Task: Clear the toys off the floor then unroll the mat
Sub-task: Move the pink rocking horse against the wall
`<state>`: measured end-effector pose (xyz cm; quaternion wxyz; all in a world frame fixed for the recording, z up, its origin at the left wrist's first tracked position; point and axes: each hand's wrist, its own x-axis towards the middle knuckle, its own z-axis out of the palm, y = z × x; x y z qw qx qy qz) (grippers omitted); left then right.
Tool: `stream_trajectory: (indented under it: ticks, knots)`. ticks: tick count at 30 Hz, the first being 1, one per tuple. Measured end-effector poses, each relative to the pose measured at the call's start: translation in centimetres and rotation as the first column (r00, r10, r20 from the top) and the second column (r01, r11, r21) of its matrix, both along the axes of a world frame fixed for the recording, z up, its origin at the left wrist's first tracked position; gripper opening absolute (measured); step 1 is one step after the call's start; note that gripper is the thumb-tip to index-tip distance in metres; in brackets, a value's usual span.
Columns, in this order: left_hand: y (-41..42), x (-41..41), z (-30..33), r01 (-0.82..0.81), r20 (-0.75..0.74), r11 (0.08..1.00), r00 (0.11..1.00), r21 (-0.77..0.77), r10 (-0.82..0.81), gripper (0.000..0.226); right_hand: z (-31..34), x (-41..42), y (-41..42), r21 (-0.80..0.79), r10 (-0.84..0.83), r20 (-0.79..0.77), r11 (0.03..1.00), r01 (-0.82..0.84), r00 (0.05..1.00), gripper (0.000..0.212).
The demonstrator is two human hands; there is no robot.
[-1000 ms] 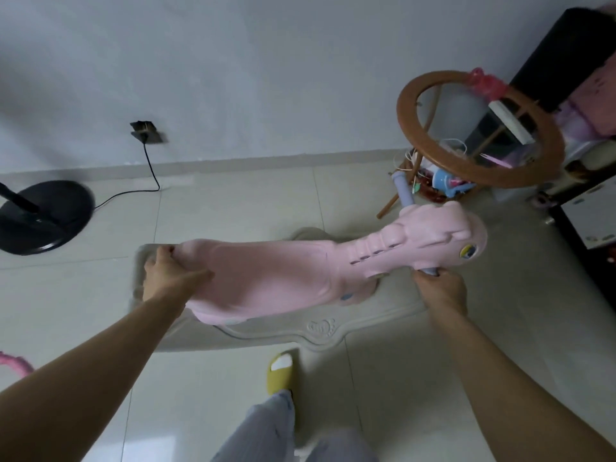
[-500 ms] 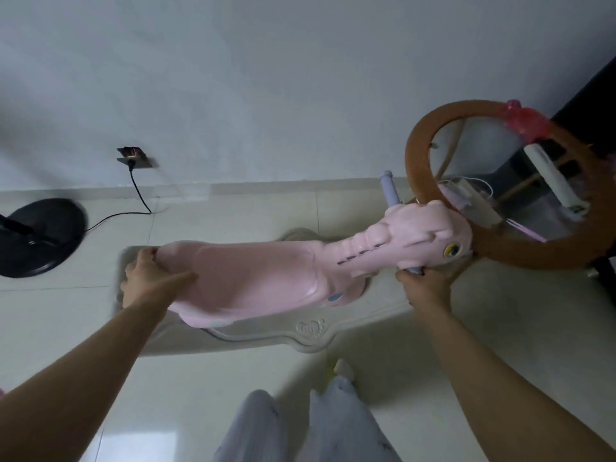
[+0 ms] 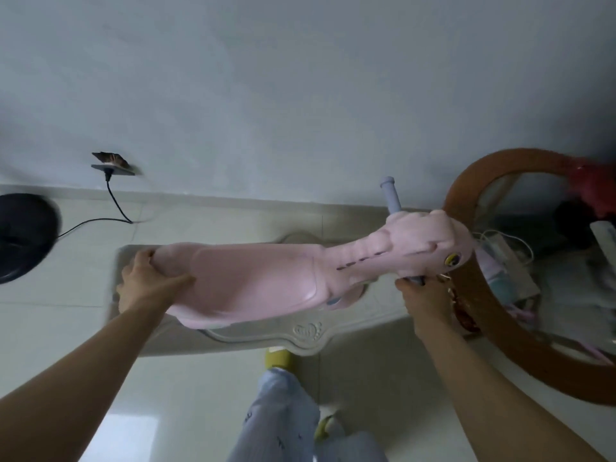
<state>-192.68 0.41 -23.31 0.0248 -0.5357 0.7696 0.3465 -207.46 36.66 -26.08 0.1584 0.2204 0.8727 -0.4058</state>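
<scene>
Rocking horse (image 3: 253,281), gripped by my left hand (image 3: 146,285) at its rear and my right hand (image 3: 421,296) round its handle, had drifted toward the round table (image 3: 466,288) at three o'clock, nearly off the floor.

Pink rocking horse (image 3: 253,281) on a grey base (image 3: 266,335), yellow slipper (image 3: 278,358), brown table rim (image 3: 493,315).

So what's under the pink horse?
A grey base shows under the pink horse, which the left hand and right hand hold. The horse's body hides how they join.
</scene>
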Motion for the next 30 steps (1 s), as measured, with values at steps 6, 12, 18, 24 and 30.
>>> stream_trajectory:
  ticks: [6, 12, 18, 24, 30]
  knots:
    - [-3.5, -7.7, -4.8, 0.042, 0.040, 0.999, 0.998, 0.025, -0.043, 0.079, -4.6, -6.0, -3.3, 0.058, -0.069, -0.002, 0.996, 0.069, 0.998, 0.020]
    - [-5.4, -14.1, -11.0, 0.063, 0.042, 0.998, 0.997, 0.022, -0.064, 0.076, -10.3, -11.6, -4.7, 0.132, -0.045, 0.030, 0.990, 0.041, 0.999, 0.018]
    - [-6.0, -18.0, -15.9, 0.078, 0.030, 0.997, 0.997, -0.019, -0.078, 0.075, -15.0, -14.6, -5.0, 0.119, -0.126, 0.018, 0.985, 0.123, 0.992, 0.018]
    - [-5.3, -20.0, -19.9, 0.104, 0.049, 0.993, 0.994, -0.052, -0.102, 0.076, -18.2, -16.0, -3.8, 0.130, -0.164, -0.002, 0.978, 0.163, 0.986, 0.021]
    - [-4.0, -20.6, -23.2, 0.119, 0.040, 0.992, 0.992, -0.039, -0.117, 0.078, -21.2, -16.0, -2.1, 0.101, -0.205, 0.008, 0.974, 0.203, 0.979, 0.023]
